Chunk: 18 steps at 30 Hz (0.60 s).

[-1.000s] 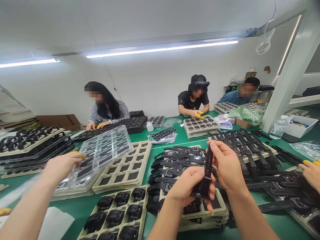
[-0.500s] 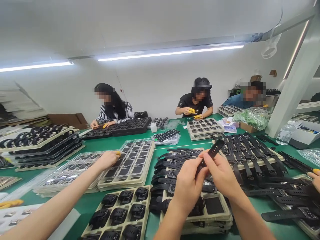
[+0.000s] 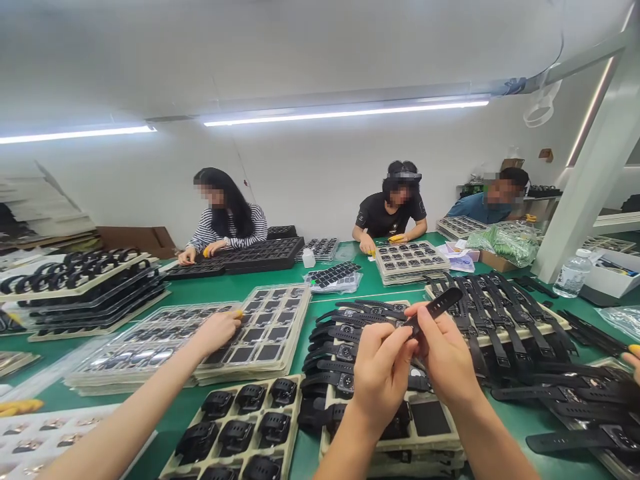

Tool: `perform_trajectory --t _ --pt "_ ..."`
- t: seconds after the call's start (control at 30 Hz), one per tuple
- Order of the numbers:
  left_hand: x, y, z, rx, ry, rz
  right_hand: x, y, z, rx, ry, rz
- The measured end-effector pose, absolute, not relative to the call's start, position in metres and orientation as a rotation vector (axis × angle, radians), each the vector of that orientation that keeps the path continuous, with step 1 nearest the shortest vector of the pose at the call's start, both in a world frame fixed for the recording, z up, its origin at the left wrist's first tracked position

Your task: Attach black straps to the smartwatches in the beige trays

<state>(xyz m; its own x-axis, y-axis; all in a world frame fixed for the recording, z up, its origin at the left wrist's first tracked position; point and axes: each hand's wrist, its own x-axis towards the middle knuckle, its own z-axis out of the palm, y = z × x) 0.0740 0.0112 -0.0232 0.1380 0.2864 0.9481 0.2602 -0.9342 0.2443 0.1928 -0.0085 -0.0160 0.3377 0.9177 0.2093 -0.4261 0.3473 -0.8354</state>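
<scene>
A black watch strap point(image 3: 444, 304) slants up to the right, its holed end free above my fingers. My right hand point(image 3: 445, 353) pinches it near the middle. Fingers of my left hand point(image 3: 383, 367) close round its lower end, where any watch body is hidden. Both hands are over a cream tray point(image 3: 390, 443) on a stack. Watches with black straps point(image 3: 345, 350) lie across that tray's left side, and a square black recess point(image 3: 431, 417) shows at its right.
A co-worker's arm point(image 3: 145, 400) reaches in from the left to clear-covered trays point(image 3: 295, 327). Curled watches fill a tray point(image 3: 295, 427) at front left. More strapped watches point(image 3: 493, 313) lie right. Three people sit opposite; a bottle point(image 3: 573, 273) stands right.
The strap in my hands has tilted flatter and moved slightly right. The middle person opposite has lowered a hand toward the tray stack.
</scene>
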Motion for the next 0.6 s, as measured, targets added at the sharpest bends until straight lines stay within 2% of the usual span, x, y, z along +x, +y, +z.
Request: perform_trajectory --t 0.23,0.43,0.6 --pt "0.078 0.012 -0.029 2.418 0.643 2.033 0.191 -0.011 -0.01 -0.839 -0.766 0.968" --pt "0.077 0.014 -0.031 2.527 0.726 1.945 0.189 -0.008 -0.011 -0.852 -0.787 0.993" --pt "0.071 0.017 -0.026 2.556 0.707 1.856 0.191 -0.008 -0.019 -0.959 -0.983 0.759"
